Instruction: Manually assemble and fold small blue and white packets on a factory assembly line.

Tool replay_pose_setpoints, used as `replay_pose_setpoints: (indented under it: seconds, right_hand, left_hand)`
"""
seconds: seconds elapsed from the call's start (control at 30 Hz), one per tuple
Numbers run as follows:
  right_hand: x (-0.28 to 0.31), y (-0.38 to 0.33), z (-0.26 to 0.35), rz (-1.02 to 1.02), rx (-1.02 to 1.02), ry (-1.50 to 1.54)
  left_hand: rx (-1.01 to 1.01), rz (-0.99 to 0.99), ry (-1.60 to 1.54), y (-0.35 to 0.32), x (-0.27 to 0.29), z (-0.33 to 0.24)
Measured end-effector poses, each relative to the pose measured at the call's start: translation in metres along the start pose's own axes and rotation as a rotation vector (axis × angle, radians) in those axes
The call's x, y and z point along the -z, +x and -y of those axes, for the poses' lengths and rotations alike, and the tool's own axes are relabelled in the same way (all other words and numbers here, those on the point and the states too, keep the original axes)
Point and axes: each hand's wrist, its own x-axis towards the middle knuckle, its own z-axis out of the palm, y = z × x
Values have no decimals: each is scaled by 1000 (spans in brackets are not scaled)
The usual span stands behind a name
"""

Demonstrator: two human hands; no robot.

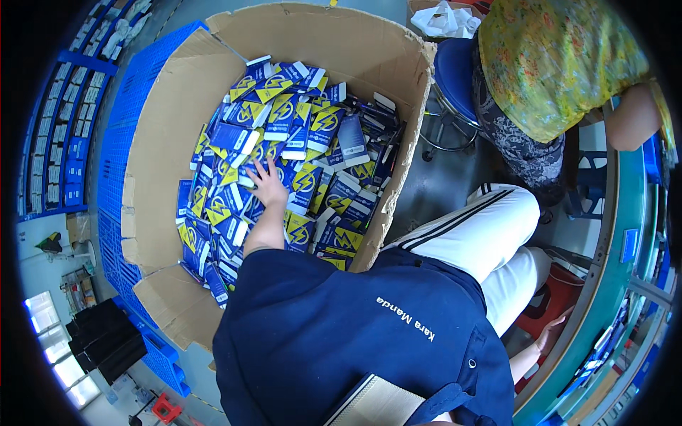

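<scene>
1. Left hand [268,183]: reaches down into the large cardboard box [163,142], fingers spread wide and laid flat on top of the heap. It grips nothing; the palm presses on the packets directly under the fingertips.
2. Blue-and-yellow packets [298,135]: small flat retail cartons, dumped loose at all angles, hence the overlapping, tilted lie. They surround the fingers on every side, with most of them beyond the fingertips, toward the far wall of the box. Too many and too overlapped to count; several dozen at least.
3. Box: one, flaps folded outward so that the opening stays free for reaching in. It stands on a blue plastic pallet [124,113], of which one is visible.
4. Right hand [550,332]: hangs low beside the seated person's white trousers [490,234], well apart from the box, fingers loosely open and empty.
5. Second person in a yellow flowered top [554,64]: one, seated on a blue stool [455,67], beyond the box's right wall.
</scene>
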Motion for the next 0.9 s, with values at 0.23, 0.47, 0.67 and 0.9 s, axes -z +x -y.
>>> replay_pose_setpoints:
  seconds: [0.23, 0.47, 0.67, 0.9]
  right_hand:
    - [3, -4, 3, 62, -21, -84]
    - [-2, 1, -4, 52, -13, -148]
    - [5, -3, 7, 71, -24, -67]
    - [3, -3, -4, 64, -38, -22]
  left_hand:
    - [135, -147, -127, 30, 26, 6]
    - [-7, -182, -116, 25, 18, 28]
    - [-130, -336, -255, 4, 59, 30]
    - [-185, -673, -610, -54, 171, 3]
